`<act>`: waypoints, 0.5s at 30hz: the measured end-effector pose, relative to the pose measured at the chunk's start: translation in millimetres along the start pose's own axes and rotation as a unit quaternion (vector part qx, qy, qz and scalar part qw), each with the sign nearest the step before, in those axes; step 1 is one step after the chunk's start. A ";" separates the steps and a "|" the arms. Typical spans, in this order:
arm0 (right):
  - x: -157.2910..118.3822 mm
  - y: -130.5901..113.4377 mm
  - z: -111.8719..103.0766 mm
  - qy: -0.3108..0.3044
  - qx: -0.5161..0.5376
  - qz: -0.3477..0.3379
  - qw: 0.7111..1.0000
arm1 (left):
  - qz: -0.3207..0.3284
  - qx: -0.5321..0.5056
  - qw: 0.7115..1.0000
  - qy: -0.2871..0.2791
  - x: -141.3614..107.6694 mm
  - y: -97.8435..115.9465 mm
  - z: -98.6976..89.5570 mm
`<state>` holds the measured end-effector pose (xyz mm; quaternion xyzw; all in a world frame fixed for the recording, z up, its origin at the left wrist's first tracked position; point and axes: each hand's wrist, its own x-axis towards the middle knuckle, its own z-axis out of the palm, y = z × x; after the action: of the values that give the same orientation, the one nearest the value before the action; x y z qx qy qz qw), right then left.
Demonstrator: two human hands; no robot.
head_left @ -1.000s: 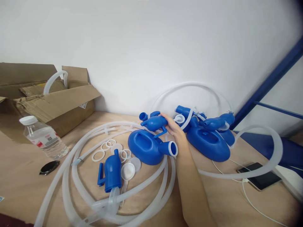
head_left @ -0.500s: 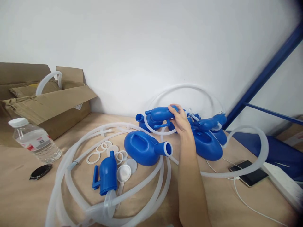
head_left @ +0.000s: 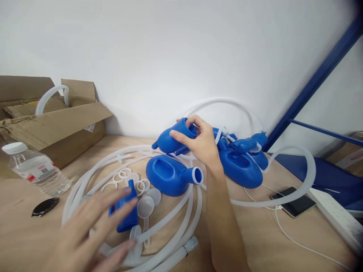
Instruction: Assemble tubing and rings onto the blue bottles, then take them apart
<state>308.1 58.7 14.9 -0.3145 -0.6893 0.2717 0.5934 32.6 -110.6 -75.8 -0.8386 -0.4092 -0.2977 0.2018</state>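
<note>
My right hand (head_left: 200,139) grips a blue plastic funnel-shaped piece (head_left: 168,140) by its wide open end. The thumb lies outside the rim and fingers reach at the opening; the narrow spout points left. My left hand (head_left: 93,226), blurred, spreads its fingers in the lower left and seems to hold nothing. Partly behind those fingers lies a similar blue piece (head_left: 129,215) with a spout and handle. A blue urinal bottle (head_left: 163,175) rests on its side between the hands, its white-rimmed neck facing right. White rings (head_left: 122,173) and a translucent cap (head_left: 146,207) lie beside it.
Long translucent tubing (head_left: 176,217) loops across the brown tabletop. More blue bottles (head_left: 241,166) cluster at the right, near a phone (head_left: 293,202) and a white power strip (head_left: 337,219). At left are a cardboard box (head_left: 76,128), a water bottle (head_left: 42,172) and a black oval object (head_left: 45,206).
My right hand has brought the blue funnel-shaped piece left and turned its wide end into view. My left hand has come in at the lower left. The view has shifted slightly.
</note>
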 end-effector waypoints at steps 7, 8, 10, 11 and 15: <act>-19.1 -26.0 38.5 -0.080 0.033 -0.067 0.994 | -0.107 -0.147 0.982 -0.045 115.0 -42.4 -8.9; -20.4 -27.6 41.0 -0.083 0.030 -0.070 0.994 | -0.101 -0.177 0.977 -0.060 120.3 -46.5 -8.4; -21.0 -27.5 43.4 -0.095 0.020 -0.061 0.993 | -0.090 -0.206 0.972 -0.070 125.2 -56.1 -10.0; -20.6 -25.9 43.5 -0.110 0.011 -0.053 0.992 | -0.086 -0.210 0.971 -0.070 125.8 -62.1 -11.9; -16.4 -14.2 40.1 -0.175 -0.069 -0.042 0.981 | -0.111 -0.190 0.970 -0.106 125.9 -95.2 -18.8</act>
<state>268.4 36.9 9.0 -0.2732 -0.8122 0.2489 0.4515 11.0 5.3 30.8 -0.8378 -0.4543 -0.3003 -0.0400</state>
